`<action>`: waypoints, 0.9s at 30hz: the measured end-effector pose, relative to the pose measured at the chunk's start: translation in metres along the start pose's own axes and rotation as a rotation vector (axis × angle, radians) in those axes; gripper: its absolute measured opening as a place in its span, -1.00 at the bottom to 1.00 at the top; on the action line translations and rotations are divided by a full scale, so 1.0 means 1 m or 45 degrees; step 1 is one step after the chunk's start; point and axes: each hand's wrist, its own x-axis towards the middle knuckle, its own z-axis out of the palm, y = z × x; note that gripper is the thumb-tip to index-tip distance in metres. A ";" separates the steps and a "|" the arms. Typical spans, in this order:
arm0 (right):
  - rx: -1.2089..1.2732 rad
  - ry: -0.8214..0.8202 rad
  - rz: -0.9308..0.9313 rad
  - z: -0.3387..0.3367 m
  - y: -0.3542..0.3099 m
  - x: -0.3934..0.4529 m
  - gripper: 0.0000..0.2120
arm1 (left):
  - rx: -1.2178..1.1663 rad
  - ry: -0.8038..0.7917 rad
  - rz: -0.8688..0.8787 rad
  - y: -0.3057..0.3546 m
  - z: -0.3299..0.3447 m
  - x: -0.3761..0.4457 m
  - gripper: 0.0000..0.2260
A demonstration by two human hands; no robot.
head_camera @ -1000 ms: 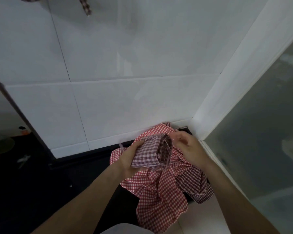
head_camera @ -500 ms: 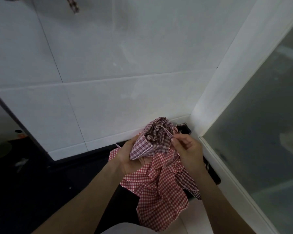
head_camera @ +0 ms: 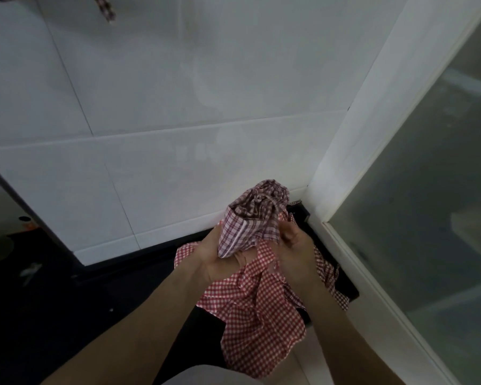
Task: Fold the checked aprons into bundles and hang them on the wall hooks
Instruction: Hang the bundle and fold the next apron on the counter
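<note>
Cupping the apron bundle [head_camera: 250, 226] from below, the left hand [head_camera: 220, 259] curls round it. The right hand [head_camera: 295, 245] pinches its edge, above loose red aprons [head_camera: 256, 315].

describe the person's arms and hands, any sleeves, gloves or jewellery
Both forearms are bare up to the frame's bottom edge; no sleeve shows. The left hand and right hand wear no gloves, and no ring, watch or bracelet is visible.
</note>
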 end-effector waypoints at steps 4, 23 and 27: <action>-0.089 0.128 -0.121 0.017 0.007 0.000 -0.72 | 0.146 -0.079 -0.053 -0.001 0.006 -0.002 -0.62; 0.493 -0.675 0.677 0.003 0.033 -0.009 -0.05 | 0.304 0.373 0.097 -0.004 -0.030 0.016 -0.55; 0.483 -0.534 0.711 0.016 0.037 -0.012 -0.32 | 0.770 0.512 0.329 -0.015 -0.034 0.019 -0.66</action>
